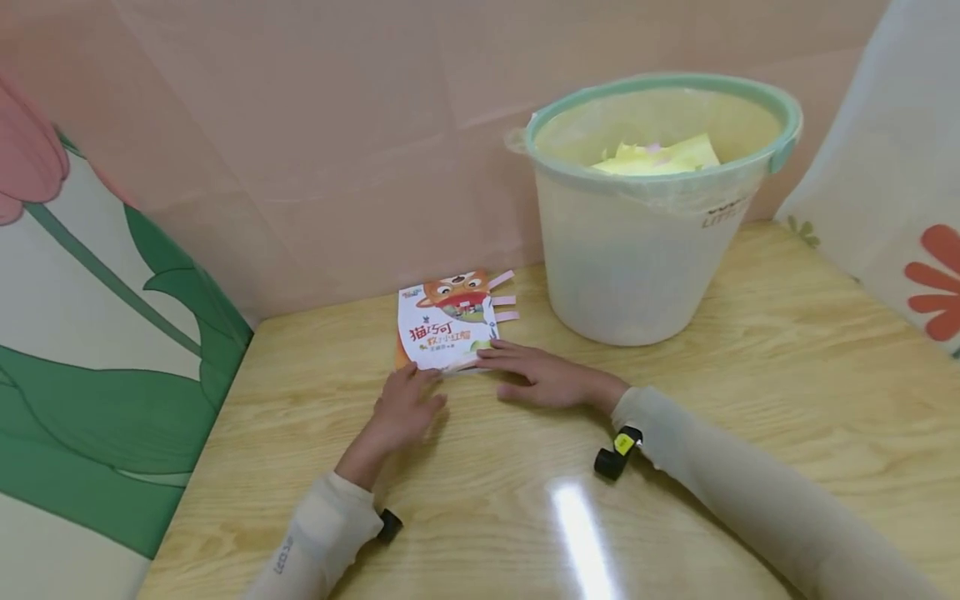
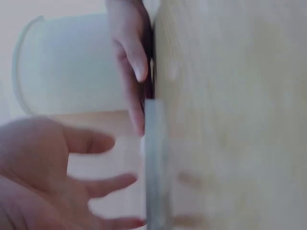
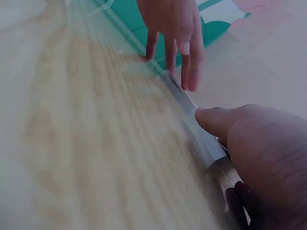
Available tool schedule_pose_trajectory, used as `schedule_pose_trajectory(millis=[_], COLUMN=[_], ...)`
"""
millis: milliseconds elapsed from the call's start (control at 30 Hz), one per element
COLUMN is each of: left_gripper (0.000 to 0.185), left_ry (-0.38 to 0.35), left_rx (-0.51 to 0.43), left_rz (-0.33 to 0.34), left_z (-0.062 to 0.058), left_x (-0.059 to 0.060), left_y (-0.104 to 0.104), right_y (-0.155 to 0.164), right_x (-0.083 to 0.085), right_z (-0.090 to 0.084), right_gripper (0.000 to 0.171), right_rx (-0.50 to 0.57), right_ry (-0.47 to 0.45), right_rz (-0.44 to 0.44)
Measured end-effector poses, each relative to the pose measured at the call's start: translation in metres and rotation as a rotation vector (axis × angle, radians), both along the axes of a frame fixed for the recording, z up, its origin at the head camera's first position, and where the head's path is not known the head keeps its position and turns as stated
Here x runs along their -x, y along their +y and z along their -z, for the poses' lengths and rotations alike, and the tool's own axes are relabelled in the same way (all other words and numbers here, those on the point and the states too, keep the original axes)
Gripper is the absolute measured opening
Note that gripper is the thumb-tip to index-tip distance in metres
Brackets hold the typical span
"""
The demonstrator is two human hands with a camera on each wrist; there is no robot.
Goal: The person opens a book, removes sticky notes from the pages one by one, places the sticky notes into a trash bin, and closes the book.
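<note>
**Book flat and shut, both hands at its near edge, no lift yet**

The book (image 1: 447, 323) lies closed, cover up, flat on the table (image 1: 787, 392). Nothing is opened or raised so far, judging by how flat it sits in both wrist views; whatever you do with it is at the very start.

Grip state:
- Your left hand (image 1: 401, 408) has its fingers stretched out and relaxed, tips touching the near-left corner. It holds nothing.
- Your right hand (image 1: 543, 377) lies flat, straight fingers resting on the near-right corner. The right wrist view shows the thumb against the page edge, but I can't tell whether it is under the cover.

Orientation: the long axis runs away from your hands toward the wall, tilted slightly right. The title's top is at the far end, so the print reads upright to you. The spine is on your left-hand side. Pink tabs (image 1: 504, 297) stick out of the open edge, beyond your right fingertips.

Outward from the grip: the bucket (image 1: 645, 275) stands beyond and right of your right hand, near the book but apart from it, bag-lined, with yellow paper (image 1: 660, 157) inside.
</note>
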State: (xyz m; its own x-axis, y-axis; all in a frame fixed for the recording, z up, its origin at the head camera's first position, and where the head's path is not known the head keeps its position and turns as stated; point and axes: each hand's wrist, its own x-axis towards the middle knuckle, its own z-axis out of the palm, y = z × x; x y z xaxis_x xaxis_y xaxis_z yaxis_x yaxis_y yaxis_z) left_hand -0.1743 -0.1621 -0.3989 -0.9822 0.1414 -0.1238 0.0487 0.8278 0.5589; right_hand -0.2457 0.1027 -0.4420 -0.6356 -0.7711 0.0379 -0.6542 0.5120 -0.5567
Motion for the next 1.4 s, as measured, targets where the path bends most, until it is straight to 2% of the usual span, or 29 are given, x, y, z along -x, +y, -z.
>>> schedule_pose_trajectory(millis=[100, 233, 300, 500, 600, 767, 933, 1033, 1200, 1400], left_gripper=[0.04, 0.04, 0.04, 0.048, 0.053, 0.057, 0.06, 0.057, 0.051, 0.049], left_ry=[0.025, -0.003, 0.007, 0.004, -0.002, 0.023, 0.055, 0.081, 0.068, 0.019], left_rx=[-0.055, -0.148, -0.207, -0.365, -0.366, -0.279, -0.208, -0.158, -0.066, 0.006], left_rz=[-0.055, -0.102, -0.121, -0.163, -0.155, -0.117, -0.035, 0.067, 0.232, 0.376], left_z=[0.006, 0.015, 0.018, 0.015, 0.012, 0.007, 0.0, -0.003, -0.007, -0.009], left_x=[-0.001, -0.006, -0.008, -0.015, -0.021, -0.03, -0.04, -0.048, -0.058, -0.068], left_y=[0.002, 0.005, 0.007, 0.01, 0.011, 0.016, 0.023, 0.027, 0.033, 0.035], right_y=[0.003, 0.007, 0.009, 0.015, 0.019, 0.03, 0.045, 0.055, 0.07, 0.081], right_x=[-0.004, -0.01, -0.014, -0.031, -0.041, -0.057, -0.07, -0.081, -0.101, -0.122], right_z=[0.0, -0.001, -0.002, -0.008, -0.009, -0.011, -0.012, -0.013, -0.024, -0.049], right_gripper=[0.057, 0.055, 0.054, 0.051, 0.048, 0.045, 0.044, 0.045, 0.047, 0.046], right_rx=[0.008, 0.025, 0.029, 0.043, 0.048, 0.048, 0.039, 0.034, -0.009, -0.141], right_ry=[0.013, 0.008, 0.014, 0.045, 0.053, 0.05, 0.035, -0.006, -0.082, 0.03], right_rz=[0.007, 0.044, 0.062, 0.052, 0.029, 0.023, 0.013, -0.007, -0.046, -0.177])
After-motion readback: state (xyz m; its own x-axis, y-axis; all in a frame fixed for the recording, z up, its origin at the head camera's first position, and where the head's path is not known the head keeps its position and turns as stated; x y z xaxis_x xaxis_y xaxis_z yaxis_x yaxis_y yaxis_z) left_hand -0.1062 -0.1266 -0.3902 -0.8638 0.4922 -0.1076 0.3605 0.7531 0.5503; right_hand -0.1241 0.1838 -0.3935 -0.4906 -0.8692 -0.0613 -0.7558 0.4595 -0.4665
